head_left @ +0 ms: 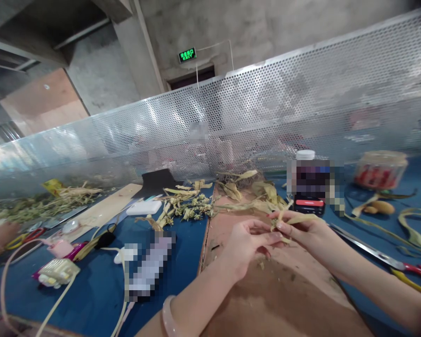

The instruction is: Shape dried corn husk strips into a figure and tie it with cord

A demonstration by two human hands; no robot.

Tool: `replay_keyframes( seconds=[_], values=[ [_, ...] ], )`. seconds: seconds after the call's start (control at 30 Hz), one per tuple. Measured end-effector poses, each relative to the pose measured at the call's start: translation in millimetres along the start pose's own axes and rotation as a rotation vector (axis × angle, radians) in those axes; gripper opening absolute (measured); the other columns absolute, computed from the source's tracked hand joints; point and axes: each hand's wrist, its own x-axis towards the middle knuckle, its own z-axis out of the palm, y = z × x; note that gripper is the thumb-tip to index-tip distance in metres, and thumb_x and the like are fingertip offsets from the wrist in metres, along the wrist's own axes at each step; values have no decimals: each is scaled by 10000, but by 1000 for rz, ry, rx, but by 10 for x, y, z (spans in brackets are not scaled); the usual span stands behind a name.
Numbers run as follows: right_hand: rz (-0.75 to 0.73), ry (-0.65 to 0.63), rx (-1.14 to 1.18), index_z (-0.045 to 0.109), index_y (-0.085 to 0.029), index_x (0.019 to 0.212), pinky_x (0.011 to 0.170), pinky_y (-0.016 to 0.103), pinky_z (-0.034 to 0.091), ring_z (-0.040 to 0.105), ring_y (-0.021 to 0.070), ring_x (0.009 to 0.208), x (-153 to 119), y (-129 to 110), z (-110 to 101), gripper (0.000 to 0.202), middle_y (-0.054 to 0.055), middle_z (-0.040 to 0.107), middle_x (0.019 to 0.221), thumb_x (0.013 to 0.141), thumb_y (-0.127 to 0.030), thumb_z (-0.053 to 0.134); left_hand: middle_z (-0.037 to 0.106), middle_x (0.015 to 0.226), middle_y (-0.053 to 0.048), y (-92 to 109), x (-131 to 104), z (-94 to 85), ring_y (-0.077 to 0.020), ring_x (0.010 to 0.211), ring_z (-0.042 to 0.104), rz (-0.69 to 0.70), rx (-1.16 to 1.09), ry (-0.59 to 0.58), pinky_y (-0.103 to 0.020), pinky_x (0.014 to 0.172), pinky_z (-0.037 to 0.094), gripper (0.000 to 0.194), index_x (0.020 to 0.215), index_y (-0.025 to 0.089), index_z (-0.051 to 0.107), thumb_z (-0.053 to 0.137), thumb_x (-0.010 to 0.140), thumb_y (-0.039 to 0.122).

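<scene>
Both hands meet over a brown board. My left hand has its thumb and fingers pinched on a dried, pale yellow-green leaf strip. Opposite it, my right hand pinches the same strip with thumb and forefinger. The strip looks folded or knotted between the fingertips, but its exact shape is hard to make out. More dried leaves lie just beyond the hands on the board's far part. Small plant scraps are scattered beneath my fingers.
Red-and-yellow-handled scissors lie right of my right arm. A phone stands beyond the hands; another phone lies left with a cable. A jar, a power strip and a perforated metal screen surround the space. Another person's hand is far left.
</scene>
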Motion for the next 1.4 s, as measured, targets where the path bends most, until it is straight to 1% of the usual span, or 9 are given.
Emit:
replay_keyframes(
  seconds=[0.1, 0.3, 0.6, 0.67, 0.8, 0.93, 1.07, 1.2, 1.4],
  values=[
    [-25, 11, 1, 659, -186, 603, 753, 303, 463, 550, 247, 924, -3, -27, 9, 330, 70, 616, 989, 779, -447, 560, 633, 667, -46, 2, -1, -5, -143, 627, 616, -21, 10, 9, -195, 462, 342, 267, 731, 124, 606, 758, 570, 274],
    [39, -17, 86, 625, -194, 605, 625, 279, 491, 573, 215, 780, -2, -103, 52, 375, 68, 610, 758, 766, -520, 530, 638, 699, -51, -50, 28, -25, -114, 606, 566, 71, 138, 44, -186, 448, 330, 267, 748, 123, 639, 725, 601, 329],
    [46, 22, 228, 654, -163, 734, 577, 233, 454, 530, 131, 685, -33, -119, 86, 302, 56, 578, 902, 761, -452, 571, 565, 627, 6, -53, 25, -20, -72, 515, 461, 138, 240, 138, -166, 417, 316, 232, 726, 144, 627, 694, 633, 345],
    [56, 39, 249, 657, -154, 720, 546, 219, 427, 507, 115, 661, -31, -95, 97, 300, 54, 581, 904, 757, -441, 583, 551, 617, 13, -59, 29, -14, -66, 507, 443, 165, 267, 165, -171, 444, 339, 211, 707, 138, 627, 693, 636, 326],
    [144, 87, 295, 651, -172, 864, 503, 207, 364, 459, 96, 587, -17, -17, 115, 296, 17, 588, 747, 740, -438, 611, 592, 708, -26, -62, 35, 18, -123, 648, 538, 211, 223, 150, -229, 603, 455, 184, 725, 126, 623, 684, 652, 284],
    [169, 82, 378, 642, -173, 828, 503, 206, 346, 465, 96, 573, -20, -34, 136, 293, 1, 588, 693, 732, -449, 615, 586, 692, -22, -57, 25, 46, -142, 659, 572, 211, 205, 138, -277, 664, 488, 202, 732, 124, 591, 671, 676, 300],
    [170, 90, 425, 630, -159, 784, 538, 202, 374, 497, 105, 604, -40, -139, 152, 303, 1, 589, 683, 705, -451, 640, 567, 652, 6, -75, 17, 46, -130, 564, 571, 187, 187, 101, -289, 608, 501, 240, 756, 147, 531, 643, 703, 352],
    [165, 86, 426, 625, -145, 780, 571, 209, 400, 523, 127, 648, -38, -167, 165, 358, 11, 592, 695, 678, -488, 644, 560, 700, 10, -79, 12, 57, -124, 561, 571, 237, 224, 122, -246, 521, 481, 263, 752, 168, 466, 635, 711, 365],
    [104, 102, 413, 626, -149, 816, 576, 223, 414, 544, 148, 674, -29, -170, 198, 376, 25, 611, 735, 677, -498, 637, 554, 642, 35, -46, 1, 113, -81, 466, 520, 204, 215, 156, -200, 449, 429, 299, 765, 180, 403, 640, 712, 354]
  ],
)
